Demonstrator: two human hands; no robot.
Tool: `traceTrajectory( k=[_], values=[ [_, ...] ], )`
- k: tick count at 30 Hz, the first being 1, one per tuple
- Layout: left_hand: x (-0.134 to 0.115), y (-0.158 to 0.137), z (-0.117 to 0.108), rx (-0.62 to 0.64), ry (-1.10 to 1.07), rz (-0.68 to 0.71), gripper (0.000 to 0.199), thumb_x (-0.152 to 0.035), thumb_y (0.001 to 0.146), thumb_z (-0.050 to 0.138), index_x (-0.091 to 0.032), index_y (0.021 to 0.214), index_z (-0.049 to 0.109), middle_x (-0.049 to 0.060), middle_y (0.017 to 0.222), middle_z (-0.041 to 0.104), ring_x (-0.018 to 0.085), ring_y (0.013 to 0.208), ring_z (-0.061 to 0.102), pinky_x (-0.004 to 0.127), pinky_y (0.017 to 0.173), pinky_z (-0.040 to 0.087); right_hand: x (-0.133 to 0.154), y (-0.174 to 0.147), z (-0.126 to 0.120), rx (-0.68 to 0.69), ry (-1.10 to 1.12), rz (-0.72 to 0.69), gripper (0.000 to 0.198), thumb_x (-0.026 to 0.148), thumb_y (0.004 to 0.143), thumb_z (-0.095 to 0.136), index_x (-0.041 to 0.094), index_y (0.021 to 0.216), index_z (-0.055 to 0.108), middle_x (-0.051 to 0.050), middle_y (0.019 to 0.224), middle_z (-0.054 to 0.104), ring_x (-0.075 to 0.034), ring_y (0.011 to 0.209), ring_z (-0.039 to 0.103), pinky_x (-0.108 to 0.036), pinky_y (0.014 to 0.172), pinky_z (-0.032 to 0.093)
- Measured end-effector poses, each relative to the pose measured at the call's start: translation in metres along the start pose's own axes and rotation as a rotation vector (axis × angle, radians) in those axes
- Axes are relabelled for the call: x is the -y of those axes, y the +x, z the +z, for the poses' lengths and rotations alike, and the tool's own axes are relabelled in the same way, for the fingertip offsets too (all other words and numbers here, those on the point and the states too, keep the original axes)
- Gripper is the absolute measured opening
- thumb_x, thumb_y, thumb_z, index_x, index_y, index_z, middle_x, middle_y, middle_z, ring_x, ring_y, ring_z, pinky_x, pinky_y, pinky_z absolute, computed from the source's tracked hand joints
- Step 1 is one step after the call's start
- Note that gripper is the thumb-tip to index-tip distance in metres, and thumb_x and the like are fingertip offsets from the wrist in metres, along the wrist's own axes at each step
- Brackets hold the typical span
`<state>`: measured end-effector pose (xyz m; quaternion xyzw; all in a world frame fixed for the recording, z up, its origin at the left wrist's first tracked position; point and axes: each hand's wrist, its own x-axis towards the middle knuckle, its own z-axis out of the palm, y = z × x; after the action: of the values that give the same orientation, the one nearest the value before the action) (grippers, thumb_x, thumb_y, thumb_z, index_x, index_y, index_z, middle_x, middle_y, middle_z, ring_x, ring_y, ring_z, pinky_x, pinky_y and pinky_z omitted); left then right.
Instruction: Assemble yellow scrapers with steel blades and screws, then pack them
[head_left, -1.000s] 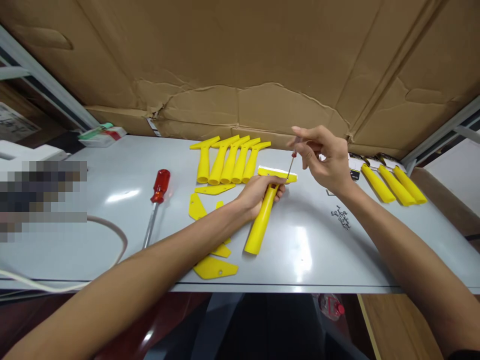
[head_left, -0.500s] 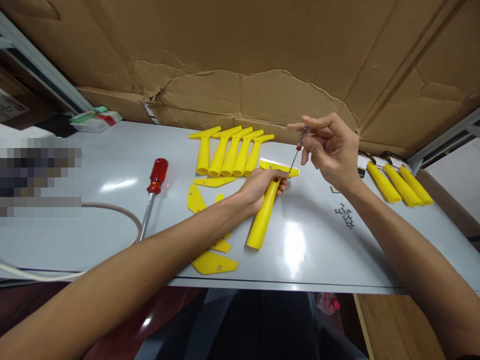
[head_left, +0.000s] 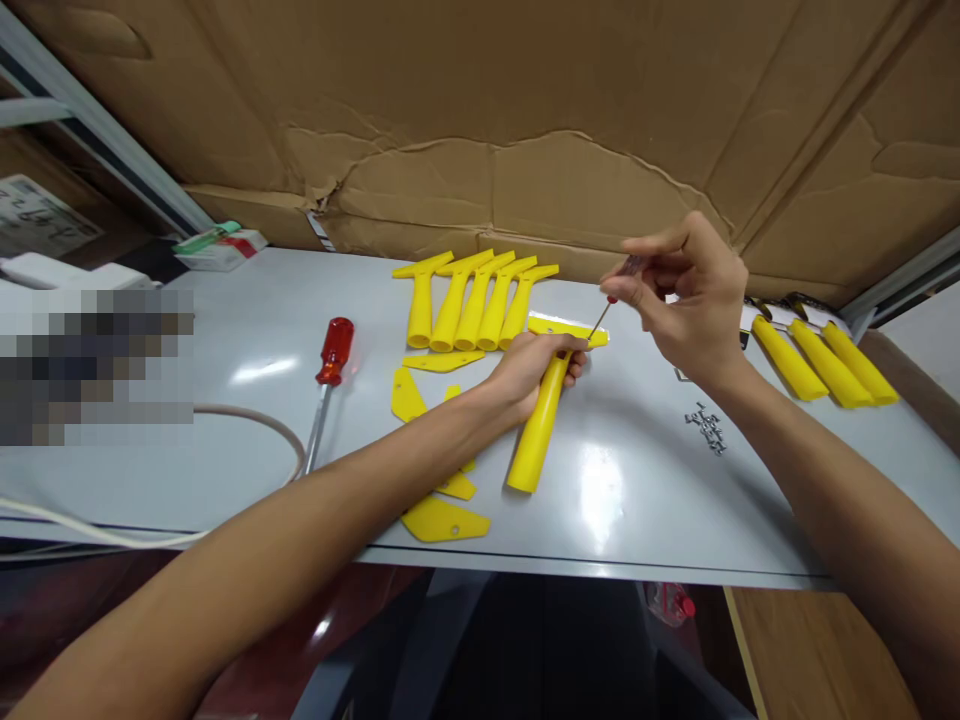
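My left hand (head_left: 534,368) is closed around the neck of a yellow scraper (head_left: 541,430), whose hollow handle slants toward me. A shiny strip shows along the scraper's head. Pinched in the fingertips of my right hand (head_left: 694,290) is a small screwdriver (head_left: 603,316). Its thin shaft slopes down to the scraper head beside my left thumb, which hides the exact contact point. Several small screws (head_left: 706,428) lie loose on the table below my right wrist. Flat yellow plates (head_left: 447,520) are spread beside and under my left forearm.
Several yellow handles (head_left: 472,305) stand in a row at the back of the table (head_left: 645,510). A large red-handled screwdriver (head_left: 335,352) and a cable (head_left: 262,420) lie left. More yellow scrapers (head_left: 825,365) rest at right. Cardboard (head_left: 525,190) walls the back.
My right hand has shifted its grip, its fingers now wrapping over the screwdriver's handle. The left hand still holds the scraper. The whole view has shifted slightly.
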<state>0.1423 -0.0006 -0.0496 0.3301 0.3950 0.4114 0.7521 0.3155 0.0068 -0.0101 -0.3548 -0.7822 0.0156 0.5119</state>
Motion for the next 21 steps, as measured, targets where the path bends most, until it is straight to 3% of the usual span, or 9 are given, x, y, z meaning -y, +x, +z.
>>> traceTrajectory(
  k=[3, 7, 11, 15, 21],
  values=[
    [-0.001, -0.001, 0.001, -0.001, 0.002, -0.009, 0.009, -0.005, 0.081, 0.066, -0.010, 0.074, 0.062, 0.003, 0.065, 0.059, 0.008, 0.052, 0.053, 0.018, 0.045, 0.038, 0.001, 0.002, -0.004, 0.011, -0.129, -0.084, 0.030, 0.045, 0.100, 0.066, 0.030, 0.125, 0.070, -0.004, 0.093, 0.071, -0.019, 0.077, 0.067, -0.038, 0.072, 0.059],
    [-0.001, -0.002, 0.002, -0.004, 0.011, -0.005, 0.008, -0.005, 0.081, 0.066, -0.010, 0.075, 0.063, 0.003, 0.065, 0.058, 0.008, 0.052, 0.052, 0.018, 0.046, 0.038, 0.007, 0.011, -0.016, 0.199, -0.041, -0.058, 0.038, 0.034, 0.108, 0.047, 0.031, 0.143, 0.062, -0.005, 0.110, 0.074, -0.017, 0.076, 0.068, -0.036, 0.073, 0.059],
    [0.000, -0.002, 0.002, -0.018, 0.039, 0.003, 0.009, -0.005, 0.080, 0.067, -0.011, 0.075, 0.063, 0.003, 0.066, 0.059, 0.008, 0.053, 0.052, 0.019, 0.046, 0.038, 0.016, 0.020, -0.032, 0.315, 0.020, 0.063, 0.027, 0.024, 0.100, 0.057, 0.027, 0.120, 0.075, -0.002, 0.098, 0.078, -0.016, 0.066, 0.066, -0.034, 0.060, 0.056],
    [0.001, -0.003, 0.003, -0.055, 0.115, 0.036, 0.013, -0.004, 0.080, 0.067, -0.012, 0.071, 0.062, 0.003, 0.064, 0.061, 0.009, 0.052, 0.054, 0.021, 0.047, 0.039, 0.020, 0.025, -0.043, 0.362, -0.235, -0.011, 0.019, 0.023, 0.100, 0.058, 0.027, 0.094, 0.076, -0.003, 0.082, 0.076, -0.020, 0.069, 0.067, -0.038, 0.068, 0.053],
    [0.005, -0.003, 0.003, -0.050, 0.367, 0.076, 0.023, -0.007, 0.083, 0.068, -0.012, 0.061, 0.064, 0.006, 0.053, 0.063, 0.013, 0.041, 0.054, 0.025, 0.043, 0.040, 0.023, 0.025, -0.051, 0.553, -0.680, -0.092, 0.019, 0.035, 0.102, 0.060, 0.022, 0.095, 0.072, -0.006, 0.077, 0.075, -0.022, 0.064, 0.064, -0.035, 0.060, 0.034]
  ],
)
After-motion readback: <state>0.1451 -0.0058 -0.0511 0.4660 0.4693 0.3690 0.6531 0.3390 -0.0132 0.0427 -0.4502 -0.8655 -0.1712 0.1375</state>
